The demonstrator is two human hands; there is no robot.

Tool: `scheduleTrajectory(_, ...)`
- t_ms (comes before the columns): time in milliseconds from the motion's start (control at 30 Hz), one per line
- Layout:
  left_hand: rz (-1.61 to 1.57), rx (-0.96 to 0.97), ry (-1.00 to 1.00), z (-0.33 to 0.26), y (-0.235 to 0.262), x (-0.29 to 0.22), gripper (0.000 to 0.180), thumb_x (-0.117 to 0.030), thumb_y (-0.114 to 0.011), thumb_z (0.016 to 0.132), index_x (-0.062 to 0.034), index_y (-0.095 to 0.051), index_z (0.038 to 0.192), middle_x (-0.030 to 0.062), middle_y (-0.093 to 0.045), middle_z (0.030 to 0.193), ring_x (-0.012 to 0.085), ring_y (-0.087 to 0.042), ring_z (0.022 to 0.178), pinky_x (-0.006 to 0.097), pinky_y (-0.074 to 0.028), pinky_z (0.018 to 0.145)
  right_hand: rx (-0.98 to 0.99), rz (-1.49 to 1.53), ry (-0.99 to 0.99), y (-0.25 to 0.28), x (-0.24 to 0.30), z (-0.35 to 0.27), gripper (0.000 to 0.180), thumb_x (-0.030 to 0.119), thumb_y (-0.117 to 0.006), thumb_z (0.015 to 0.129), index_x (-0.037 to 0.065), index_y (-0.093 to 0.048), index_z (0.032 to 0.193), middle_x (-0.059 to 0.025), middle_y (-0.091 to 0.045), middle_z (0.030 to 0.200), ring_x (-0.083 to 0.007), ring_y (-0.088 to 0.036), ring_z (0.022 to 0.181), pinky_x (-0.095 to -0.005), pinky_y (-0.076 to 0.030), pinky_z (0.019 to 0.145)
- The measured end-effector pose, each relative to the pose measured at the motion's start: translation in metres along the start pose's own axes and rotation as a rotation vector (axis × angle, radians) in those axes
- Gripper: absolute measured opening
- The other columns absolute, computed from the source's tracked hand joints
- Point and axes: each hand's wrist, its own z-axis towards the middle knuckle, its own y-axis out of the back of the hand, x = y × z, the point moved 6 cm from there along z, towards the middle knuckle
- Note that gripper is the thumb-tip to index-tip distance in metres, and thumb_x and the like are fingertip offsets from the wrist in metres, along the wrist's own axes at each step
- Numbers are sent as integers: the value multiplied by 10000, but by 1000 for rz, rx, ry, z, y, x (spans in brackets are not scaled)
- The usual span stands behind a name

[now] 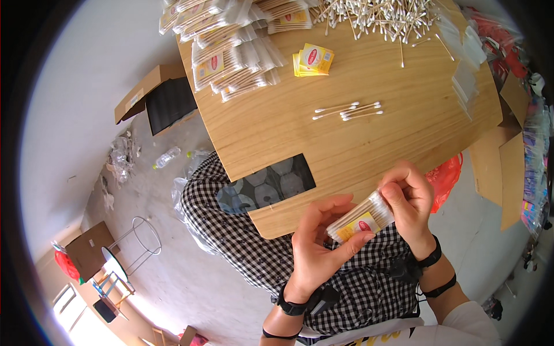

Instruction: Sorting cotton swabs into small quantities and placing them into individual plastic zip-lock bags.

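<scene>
Between my two hands, above my lap and just past the table's near edge, is a small clear bag of cotton swabs [362,218] with a yellow card inside. My left hand [323,245] supports its lower left end, thumb across the front and fingers behind. At the upper right end, my right hand [408,202] pinches the bag's edge between thumb and fingers. Several loose cotton swabs [349,111] lie on the wooden table [259,132] beyond my hands. Behind them sits a small stack of yellow cards [313,60].
Filled swab bags [231,52] are heaped at the table's far left. A pile of loose swabs [381,17] covers the far edge. Empty clear bags [463,86] lie at the right. A dark cutout [283,179] breaks the near edge. Cardboard boxes [496,173] stand on the floor at right.
</scene>
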Motion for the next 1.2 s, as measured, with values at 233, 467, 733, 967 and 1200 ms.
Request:
scheduleTrajectory(233,-262,-26,58,-8,-4,15,418,15,-763,801,27,-590,1182,118,-648,1157,147,-625,1042,272,-532,886,-54,-57,54,-6,4,-9,133,78,-674,901,11,-560,916,-61,-603,889,-96,-575,761,-235,-472,683)
scheduleTrajectory(467,-253,-108,-22,-10,7,16,345,53,-722,824,38,-605,1147,132,-676,1125,160,-645,1016,289,-545,888,85,-354,246,-16,23,-9,358,151,-834,734,70,-556,944,-157,-572,1188,-327,-543,1160,-405,-441,930)
scheduleTrajectory(733,-162,-97,-100,-10,5,11,329,83,-702,822,50,-608,1136,192,-661,1168,237,-640,1093,336,-532,948,49,-276,139,-19,26,-10,336,84,-814,726,61,-546,927,-152,-574,1187,-296,-546,1156,-386,-434,933)
scheduleTrajectory(967,-191,-63,-89,-9,6,12,308,95,-697,817,47,-623,1112,195,-665,1161,255,-647,1087,350,-531,952,103,-221,23,-18,27,-8,263,42,-789,724,54,-546,823,-139,-583,1188,-285,-526,1205,-389,-412,973)
scheduleTrajectory(1200,-163,-70,-54,-9,6,13,297,73,-709,820,39,-636,1107,159,-684,1134,218,-659,1062,318,-534,932,107,-202,36,-17,25,-7,230,27,-766,726,65,-551,798,-130,-596,1187,-309,-503,1246,-406,-400,999)
